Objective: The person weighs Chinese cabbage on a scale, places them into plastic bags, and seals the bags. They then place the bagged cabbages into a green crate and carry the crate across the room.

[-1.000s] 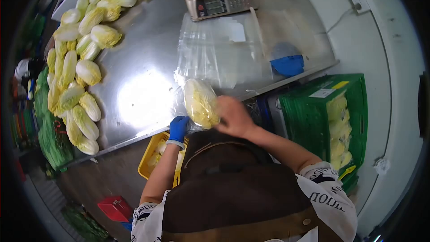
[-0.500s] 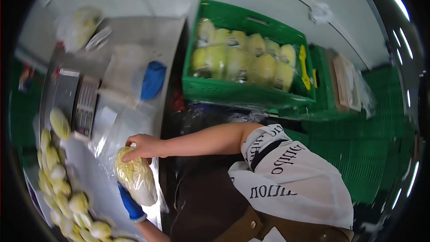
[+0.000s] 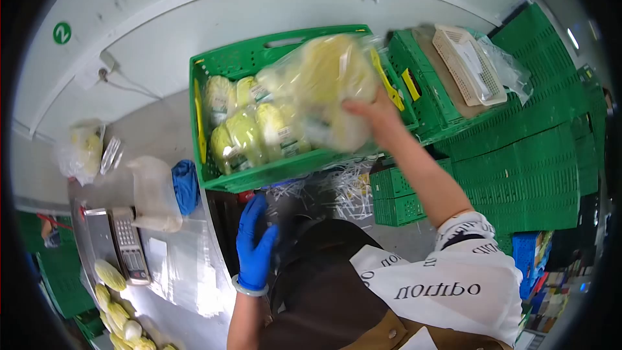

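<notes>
- Bagged cabbage (image 3: 334, 68): held over the green crate's right half, blurred.
- Worktop (image 3: 152, 136): bare cabbages (image 3: 110, 275) lie near its lower left edge, by the scale (image 3: 128, 243).
- Left hand (image 3: 254, 243): blue-gloved, just off the worktop's right edge, fingers raised, thumb spread wide.
- Green crate (image 3: 272, 180): labelled bags of cabbage (image 3: 246, 133) fill its left part.
- Right hand (image 3: 377, 113): arm stretched, grasping the bagged cabbage.
- Cream basket (image 3: 494, 93): holds a white sheet (image 3: 476, 68).

number 2 on green wall sign (image 3: 62, 33), inverted black lettering (image 3: 437, 291) on white shirt (image 3: 476, 266), illegible labels (image 3: 286, 134) on bagged cabbages (image 3: 243, 129)
</notes>
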`<state>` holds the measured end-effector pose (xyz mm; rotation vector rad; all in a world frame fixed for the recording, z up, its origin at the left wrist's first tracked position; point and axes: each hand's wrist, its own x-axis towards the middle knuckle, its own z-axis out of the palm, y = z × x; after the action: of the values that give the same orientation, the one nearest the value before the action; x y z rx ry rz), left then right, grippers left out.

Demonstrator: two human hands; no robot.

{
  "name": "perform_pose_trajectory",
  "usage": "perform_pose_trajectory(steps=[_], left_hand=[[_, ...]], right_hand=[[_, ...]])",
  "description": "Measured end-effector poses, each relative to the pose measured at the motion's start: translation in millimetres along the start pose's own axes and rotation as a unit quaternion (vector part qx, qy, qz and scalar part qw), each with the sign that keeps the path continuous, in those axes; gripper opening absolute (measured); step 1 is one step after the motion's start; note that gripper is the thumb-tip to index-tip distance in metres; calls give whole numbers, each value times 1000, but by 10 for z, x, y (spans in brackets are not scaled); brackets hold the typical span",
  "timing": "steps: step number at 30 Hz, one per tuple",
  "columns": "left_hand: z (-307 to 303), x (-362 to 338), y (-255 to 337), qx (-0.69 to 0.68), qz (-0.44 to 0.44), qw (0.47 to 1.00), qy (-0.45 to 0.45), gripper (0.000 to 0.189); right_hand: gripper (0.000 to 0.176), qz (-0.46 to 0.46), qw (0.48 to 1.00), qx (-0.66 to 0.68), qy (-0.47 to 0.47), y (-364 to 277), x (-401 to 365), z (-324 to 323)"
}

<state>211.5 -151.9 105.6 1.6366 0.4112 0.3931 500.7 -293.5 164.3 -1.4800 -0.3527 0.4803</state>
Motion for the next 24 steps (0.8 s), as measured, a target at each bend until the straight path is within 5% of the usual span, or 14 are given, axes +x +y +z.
perform_pose_trajectory(steps=[4,6,8,11,14,18,21,24], left_hand=[[270,638,-85,40,-36,998,-33,37],[533,1154,-60,158,109,975,-113,33],[975,1674,-59,198,154,951,-184,29],[1809,2419,-456,283,279,867,-300,26],[2604,2876,-824,391,416,718,-398,30],[2995,2928,-1149,396,372,773,-328,37],[2951,2933,-1222,368,430,777,-277,35],[2715,2911,-983,469,342,721,-378,37]], right_hand=[[73,-174,937,-249,169,-69,299,-1017],[80,-181,922,-271,208,-11,351,-1349],[79,-154,947,-199,201,90,341,-1533],[78,-136,965,-125,188,242,314,-1669],[83,-105,955,-188,202,346,318,-1665],[87,-51,923,-332,189,299,390,-1582],[91,-21,893,-418,165,283,479,-1580],[88,42,881,-462,98,260,613,-1520]])
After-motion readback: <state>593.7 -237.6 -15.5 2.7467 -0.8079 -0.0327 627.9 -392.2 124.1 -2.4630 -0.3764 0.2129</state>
